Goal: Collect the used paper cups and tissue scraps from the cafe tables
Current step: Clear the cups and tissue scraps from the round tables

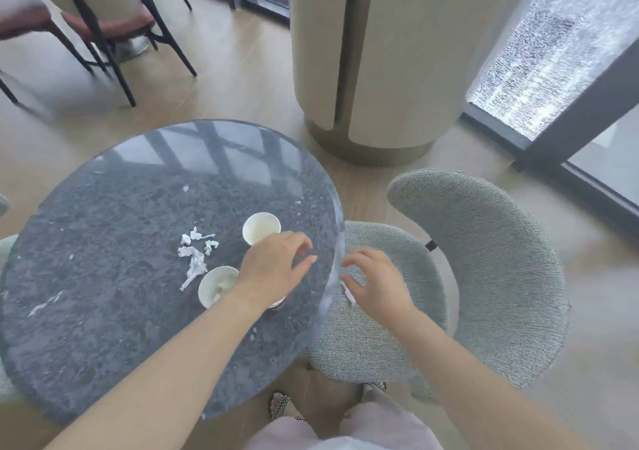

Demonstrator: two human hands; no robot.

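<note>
Two white paper cups stand on the round dark grey table (pixel 103 311): the far cup (pixel 260 227) looks empty, and the near cup (pixel 217 285) has tissue inside. Several crumpled tissue scraps (pixel 194 254) lie just left of the cups. My left hand (pixel 273 270) hovers over the table's right side between the cups and the edge, with its fingers loosely curved and nothing held. Its wrist hides part of a small brownish object (pixel 277 303). My right hand (pixel 375 283) is curled just past the table edge, above the chair seat. A thin white tissue scrap (pixel 348 294) sticks out from under its thumb.
A grey-green upholstered chair (pixel 484 259) stands tight against the table's right side. A wide beige column (pixel 380 69) rises behind it, with glass doors to the right. Dark-legged chairs (pixel 107 24) stand at the far left. My feet are on the wooden floor below the table.
</note>
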